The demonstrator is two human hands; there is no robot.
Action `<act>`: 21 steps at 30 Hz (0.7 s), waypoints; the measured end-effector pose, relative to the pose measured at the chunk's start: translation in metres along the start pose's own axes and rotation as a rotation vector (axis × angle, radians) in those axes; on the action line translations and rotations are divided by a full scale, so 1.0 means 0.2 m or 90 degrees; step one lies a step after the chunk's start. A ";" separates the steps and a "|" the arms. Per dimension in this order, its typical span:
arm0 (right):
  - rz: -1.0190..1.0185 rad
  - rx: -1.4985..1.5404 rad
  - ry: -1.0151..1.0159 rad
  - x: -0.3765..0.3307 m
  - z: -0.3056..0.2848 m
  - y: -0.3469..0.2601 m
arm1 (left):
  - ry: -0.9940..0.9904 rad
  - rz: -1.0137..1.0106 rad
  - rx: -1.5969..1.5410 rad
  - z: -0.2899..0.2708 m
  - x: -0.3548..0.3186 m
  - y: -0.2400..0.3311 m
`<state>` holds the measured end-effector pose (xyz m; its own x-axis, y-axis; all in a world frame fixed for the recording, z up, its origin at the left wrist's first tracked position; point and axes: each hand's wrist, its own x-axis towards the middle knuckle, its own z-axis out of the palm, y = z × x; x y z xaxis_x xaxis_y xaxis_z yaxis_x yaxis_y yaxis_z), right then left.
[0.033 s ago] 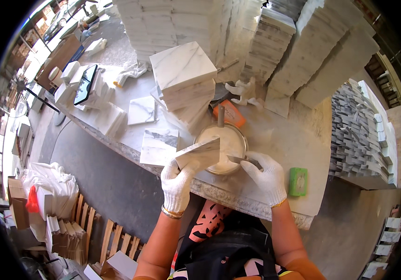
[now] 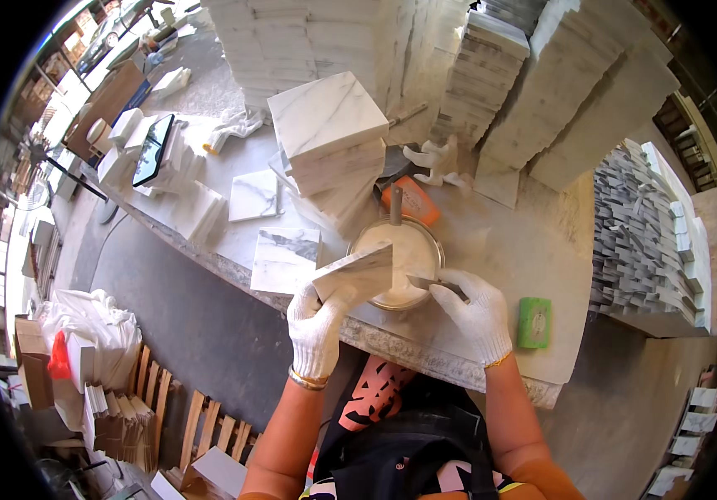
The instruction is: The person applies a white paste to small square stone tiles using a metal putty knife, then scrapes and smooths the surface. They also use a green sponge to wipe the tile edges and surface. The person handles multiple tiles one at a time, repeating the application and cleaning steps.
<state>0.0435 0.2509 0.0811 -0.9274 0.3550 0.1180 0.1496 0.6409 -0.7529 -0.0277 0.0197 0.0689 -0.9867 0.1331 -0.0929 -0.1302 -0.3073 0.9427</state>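
Observation:
My left hand [image 2: 315,329], in a white glove, holds a square white marble tile [image 2: 357,269] tilted over the near side of a round metal bowl [image 2: 436,242]. The bowl holds white paste, and a grey tool handle [image 2: 395,202] stands in it at the far rim. My right hand [image 2: 477,315], also gloved, grips a small flat scraper [image 2: 432,286] whose blade points at the tile's edge above the paste. Both hands are over the front part of the stone worktable [image 2: 492,250].
A leaning stack of marble tiles [image 2: 329,137] stands just behind the bowl, beside an orange object [image 2: 418,200] and spare white gloves [image 2: 433,158]. Loose tiles [image 2: 285,258] lie to the left, a green sponge [image 2: 534,322] to the right. Tall tile stacks [image 2: 575,92] line the back.

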 end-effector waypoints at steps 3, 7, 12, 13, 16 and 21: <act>0.008 -0.001 -0.024 0.02 0.02 -0.01 | 0.016 -0.003 -0.022 -0.04 -0.01 -0.03; 0.029 0.061 -0.002 0.04 -0.01 -0.03 | 0.030 -0.008 -0.013 -0.04 -0.02 -0.02; 0.130 0.187 -0.002 0.04 -0.03 -0.02 | 0.034 -0.020 -0.043 -0.05 -0.04 -0.02; 0.133 0.194 -0.005 0.04 -0.02 0.00 | 0.034 -0.020 -0.044 -0.05 -0.04 -0.02; 0.168 0.229 -0.024 0.04 0.01 0.04 | 0.034 -0.022 -0.048 -0.04 -0.04 -0.02; 0.260 0.293 -0.073 0.05 0.00 -0.01 | 0.037 -0.023 -0.047 -0.04 -0.05 -0.01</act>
<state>0.0340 0.2527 0.0837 -0.8611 0.4184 -0.2889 0.3603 0.1013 -0.9273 -0.0189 0.0107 0.0653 -0.9849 0.0917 -0.1467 -0.1705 -0.3726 0.9122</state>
